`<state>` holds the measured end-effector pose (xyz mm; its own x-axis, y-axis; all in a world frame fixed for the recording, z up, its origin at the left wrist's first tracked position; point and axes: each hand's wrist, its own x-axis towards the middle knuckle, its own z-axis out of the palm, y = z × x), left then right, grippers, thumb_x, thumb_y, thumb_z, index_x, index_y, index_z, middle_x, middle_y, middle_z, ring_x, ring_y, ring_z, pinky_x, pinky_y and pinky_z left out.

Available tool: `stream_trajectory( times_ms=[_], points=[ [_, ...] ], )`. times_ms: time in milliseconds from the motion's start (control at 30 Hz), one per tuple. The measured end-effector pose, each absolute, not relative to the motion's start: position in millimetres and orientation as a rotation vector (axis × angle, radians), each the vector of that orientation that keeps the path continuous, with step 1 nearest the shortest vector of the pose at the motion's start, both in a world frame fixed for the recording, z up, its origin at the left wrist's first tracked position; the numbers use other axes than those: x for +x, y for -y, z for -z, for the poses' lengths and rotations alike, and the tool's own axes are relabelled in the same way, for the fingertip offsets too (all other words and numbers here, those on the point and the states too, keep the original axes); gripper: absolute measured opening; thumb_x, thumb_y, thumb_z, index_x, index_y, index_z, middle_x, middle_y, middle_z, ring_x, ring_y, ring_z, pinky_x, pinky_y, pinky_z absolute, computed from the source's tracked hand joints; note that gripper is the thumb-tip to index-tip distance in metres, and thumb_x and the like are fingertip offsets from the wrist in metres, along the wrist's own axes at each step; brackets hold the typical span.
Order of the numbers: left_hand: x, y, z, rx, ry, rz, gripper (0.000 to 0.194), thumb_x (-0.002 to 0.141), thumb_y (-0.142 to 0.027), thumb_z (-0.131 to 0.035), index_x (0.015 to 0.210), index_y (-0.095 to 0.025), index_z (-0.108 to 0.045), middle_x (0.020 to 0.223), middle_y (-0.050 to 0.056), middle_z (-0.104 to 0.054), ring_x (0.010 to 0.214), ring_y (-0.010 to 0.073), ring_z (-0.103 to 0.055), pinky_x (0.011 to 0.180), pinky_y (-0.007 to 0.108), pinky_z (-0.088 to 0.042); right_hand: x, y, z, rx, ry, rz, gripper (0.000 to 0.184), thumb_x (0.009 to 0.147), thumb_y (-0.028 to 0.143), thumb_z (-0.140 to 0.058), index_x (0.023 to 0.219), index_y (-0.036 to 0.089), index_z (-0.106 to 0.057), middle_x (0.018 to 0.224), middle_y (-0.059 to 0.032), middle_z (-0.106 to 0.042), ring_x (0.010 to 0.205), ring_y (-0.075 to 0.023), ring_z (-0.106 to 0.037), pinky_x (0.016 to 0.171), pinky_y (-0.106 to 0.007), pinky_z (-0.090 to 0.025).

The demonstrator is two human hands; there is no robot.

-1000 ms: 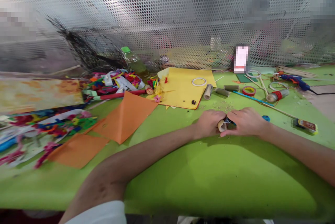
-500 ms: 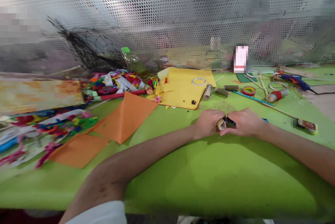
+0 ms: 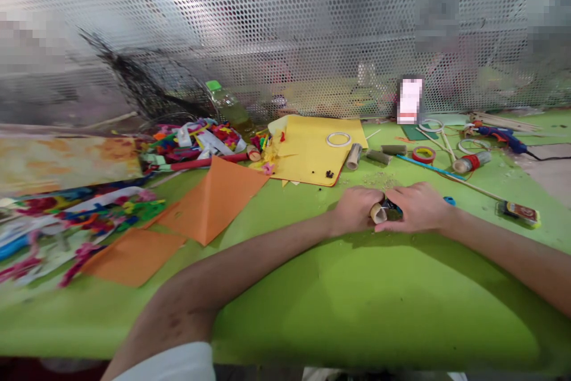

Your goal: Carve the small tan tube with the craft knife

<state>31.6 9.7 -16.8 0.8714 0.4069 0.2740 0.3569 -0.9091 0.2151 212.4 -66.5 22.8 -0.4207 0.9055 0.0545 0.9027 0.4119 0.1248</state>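
A short hollow tan tube (image 3: 378, 213) is gripped by my left hand (image 3: 357, 210), its open end facing me. Pressed up beside it, my right hand (image 3: 422, 207) is closed around a dark tool with blue parts (image 3: 393, 207). The tool meets the tube's edge. Most of it is hidden by the fingers, so I cannot make out its kind; a blue end (image 3: 449, 200) shows behind the right hand. Tan crumbs (image 3: 379, 180) lie on the green table (image 3: 312, 298) just beyond both hands. Three similar short tubes (image 3: 354, 156) lie farther back.
Yellow sheets (image 3: 307, 152) bear a white tape ring. Orange paper (image 3: 209, 202) and coloured scraps (image 3: 111, 208) spread leftward. Rightward are red tape (image 3: 423, 155), a blue stick (image 3: 428, 166), a glue gun (image 3: 502, 136) and a small dark-and-brown box (image 3: 520, 211). Perforated metal (image 3: 312, 42) stands behind.
The right hand has shifted very slightly left and tilted, showing more of the blue end behind it. The left hand and tube stay nearly still.
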Motion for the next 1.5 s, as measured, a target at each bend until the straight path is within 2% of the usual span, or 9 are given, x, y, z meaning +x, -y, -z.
stream_trajectory(
  times_ms=[133, 367, 533, 867, 1033, 1200, 1333, 1500],
  points=[
    [32.4, -9.5, 16.4, 2.896, -0.577, -0.45, 0.03, 0.075, -0.043, -0.072, 0.077, -0.017, -0.057, 0.071, 0.004, -0.064, 0.064, 0.0188, -0.06, 0.058, 0.029, -0.036, 211.5, 67.3, -23.0, 1.651, -2.641, -0.222, 0.081, 0.082, 0.086, -0.03, 0.103, 0.016, -0.066, 0.092, -0.014, -0.073, 0.072, -0.0249, -0.067, 0.057, -0.032, -0.029],
    [32.5, -9.9, 18.0, 2.894, -0.565, -0.517, 0.042, 0.077, -0.058, -0.068, 0.074, -0.018, -0.055, 0.067, 0.003, -0.062, 0.062, 0.0172, -0.058, 0.057, 0.029, -0.034, 215.3, 64.3, -17.2, 1.628, -2.685, -0.179, 0.085, 0.082, 0.087, -0.024, 0.098, 0.016, -0.067, 0.083, -0.0122, -0.074, 0.069, -0.023, -0.066, 0.055, -0.031, -0.024],
    [32.0, -10.5, 19.9, 2.885, -0.576, -0.583, 0.039, 0.079, -0.054, -0.067, 0.073, -0.018, -0.054, 0.064, 0.001, -0.06, 0.058, 0.0155, -0.055, 0.055, 0.028, -0.033, 217.9, 61.1, -13.1, 1.642, -2.704, -0.202, 0.089, 0.08, 0.089, -0.018, 0.094, 0.016, -0.067, 0.08, -0.0123, -0.074, 0.064, -0.0216, -0.064, 0.054, -0.031, -0.022],
    [30.7, -9.6, 21.5, 2.892, -0.671, -0.643, 0.039, 0.085, -0.055, -0.059, 0.075, -0.017, -0.056, 0.065, 0.002, -0.061, 0.06, 0.0159, -0.056, 0.058, 0.029, -0.035, 215.4, 60.5, -17.2, 1.677, -2.585, -0.137, 0.084, 0.083, 0.086, -0.021, 0.094, 0.016, -0.067, 0.083, -0.0131, -0.075, 0.067, -0.0233, -0.066, 0.054, -0.032, -0.022],
    [31.3, -9.7, 19.0, 2.906, -0.64, -0.564, 0.038, 0.08, -0.054, -0.064, 0.076, -0.017, -0.056, 0.068, 0.003, -0.063, 0.061, 0.0171, -0.058, 0.057, 0.029, -0.035, 215.2, 62.6, -18.8, 1.686, -2.584, -0.136, 0.083, 0.082, 0.087, -0.022, 0.095, 0.018, -0.066, 0.085, -0.0126, -0.075, 0.071, -0.0249, -0.066, 0.055, -0.032, -0.022],
    [33.0, -9.5, 16.3, 2.913, -0.588, -0.459, 0.031, 0.072, -0.044, -0.073, 0.076, -0.017, -0.058, 0.071, 0.005, -0.067, 0.064, 0.0188, -0.061, 0.059, 0.029, -0.037, 214.4, 65.8, -20.3, 1.637, -2.662, -0.191, 0.081, 0.083, 0.086, -0.026, 0.102, 0.017, -0.064, 0.089, -0.0123, -0.074, 0.071, -0.0248, -0.066, 0.056, -0.032, -0.024],
    [33.1, -9.9, 16.9, 2.898, -0.558, -0.46, 0.027, 0.073, -0.04, -0.072, 0.078, -0.016, -0.059, 0.073, 0.005, -0.067, 0.067, 0.0197, -0.062, 0.062, 0.03, -0.04, 211.8, 66.9, -20.8, 1.624, -2.68, -0.234, 0.078, 0.084, 0.084, -0.029, 0.103, 0.017, -0.064, 0.094, -0.0125, -0.074, 0.071, -0.0243, -0.067, 0.056, -0.033, -0.025],
    [32.4, -11.3, 19.6, 2.894, -0.548, -0.515, 0.034, 0.075, -0.048, -0.071, 0.076, -0.017, -0.057, 0.071, 0.004, -0.066, 0.063, 0.0175, -0.059, 0.06, 0.029, -0.038, 210.9, 66.0, -18.2, 1.628, -2.658, -0.246, 0.079, 0.085, 0.083, -0.027, 0.1, 0.016, -0.066, 0.09, -0.0127, -0.074, 0.071, -0.0249, -0.067, 0.055, -0.034, -0.023]
  ],
)
